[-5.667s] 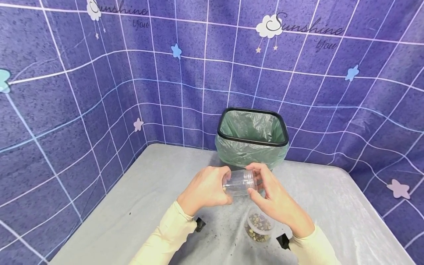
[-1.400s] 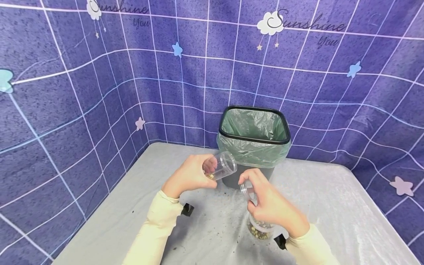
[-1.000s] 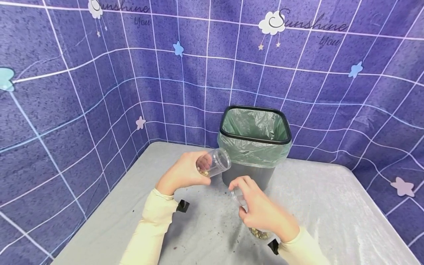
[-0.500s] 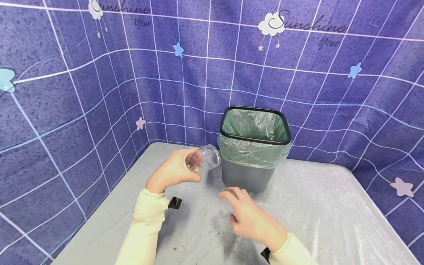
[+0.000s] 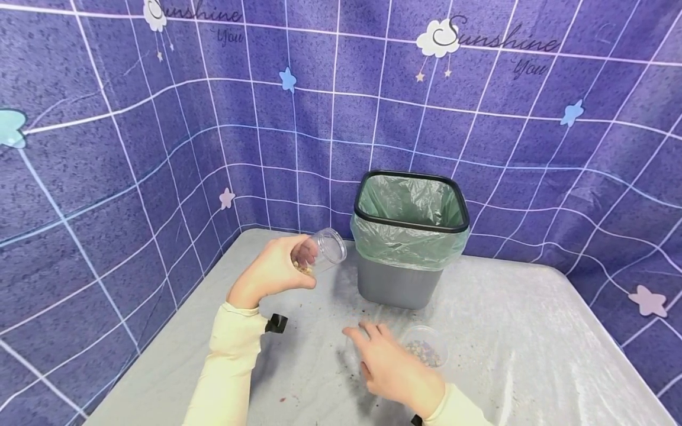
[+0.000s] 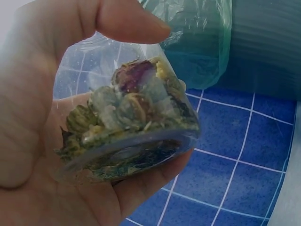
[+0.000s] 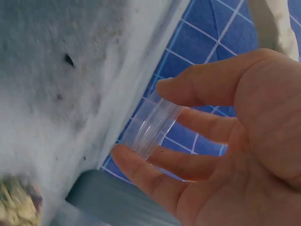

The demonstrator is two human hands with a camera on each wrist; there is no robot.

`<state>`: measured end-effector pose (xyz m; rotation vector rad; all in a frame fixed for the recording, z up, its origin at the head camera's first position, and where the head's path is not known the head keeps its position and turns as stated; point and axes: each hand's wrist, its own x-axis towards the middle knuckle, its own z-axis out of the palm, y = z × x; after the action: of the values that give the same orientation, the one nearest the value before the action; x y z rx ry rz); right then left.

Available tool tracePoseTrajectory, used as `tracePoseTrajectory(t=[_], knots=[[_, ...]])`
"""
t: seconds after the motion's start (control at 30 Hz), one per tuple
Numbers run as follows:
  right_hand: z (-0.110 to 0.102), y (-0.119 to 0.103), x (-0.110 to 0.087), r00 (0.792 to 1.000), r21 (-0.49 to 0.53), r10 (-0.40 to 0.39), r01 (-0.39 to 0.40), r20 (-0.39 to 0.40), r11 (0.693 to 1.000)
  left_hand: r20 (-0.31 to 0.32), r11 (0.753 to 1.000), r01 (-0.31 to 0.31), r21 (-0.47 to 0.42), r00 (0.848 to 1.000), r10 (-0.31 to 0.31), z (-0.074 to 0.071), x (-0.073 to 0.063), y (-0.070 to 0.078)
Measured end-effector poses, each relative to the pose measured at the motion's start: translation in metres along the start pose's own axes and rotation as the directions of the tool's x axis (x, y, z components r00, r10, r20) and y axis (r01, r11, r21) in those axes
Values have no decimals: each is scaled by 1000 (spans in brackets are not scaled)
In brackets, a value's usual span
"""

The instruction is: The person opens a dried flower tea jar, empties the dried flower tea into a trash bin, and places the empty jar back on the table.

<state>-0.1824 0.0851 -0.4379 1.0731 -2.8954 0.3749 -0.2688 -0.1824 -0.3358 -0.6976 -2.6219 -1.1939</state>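
My left hand (image 5: 272,269) grips a clear plastic jar (image 5: 327,248), tilted with its uncovered mouth toward the right. Dried flowers and leaves (image 6: 136,103) lie at the jar's bottom in the left wrist view. My right hand (image 5: 394,367) is low over the table. In the right wrist view it pinches a clear round screw lid (image 7: 150,122) between thumb and fingertips. Just beside that hand stands a clear round tub (image 5: 446,349) holding dried bits, partly hidden by the hand.
A grey bin (image 5: 396,287) with a black rim and green liner bag (image 5: 410,251) stands at the back of the table (image 5: 511,331). Small dark crumbs are scattered on the pale cloth. A purple grid-patterned curtain (image 5: 319,148) hangs behind and at the sides.
The lid has come off the jar, and both hands have drawn apart. The left hand moved left and up with the jar; the right moved down and left with the lid, uncovering the tub.
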Motion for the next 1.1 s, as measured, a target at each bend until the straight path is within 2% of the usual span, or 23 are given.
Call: tracePoseTrajectory(t=[0.1, 0.23, 0.4, 1.1], knots=[[7, -3, 0, 999, -19, 31, -30, 44, 999, -1, 1000, 9, -1, 1000, -9, -1, 0, -1], [15, -4, 0, 999, -64, 16, -13, 41, 998, 0, 1000, 7, 4, 1000, -7, -1, 1, -1], [21, -5, 0, 998, -71, 16, -12, 57, 997, 2, 1000, 8, 11, 1000, -8, -1, 1, -1], [25, -8, 2, 997, -77, 13, -8, 71, 997, 8, 1000, 14, 13, 1000, -14, -2, 0, 0]])
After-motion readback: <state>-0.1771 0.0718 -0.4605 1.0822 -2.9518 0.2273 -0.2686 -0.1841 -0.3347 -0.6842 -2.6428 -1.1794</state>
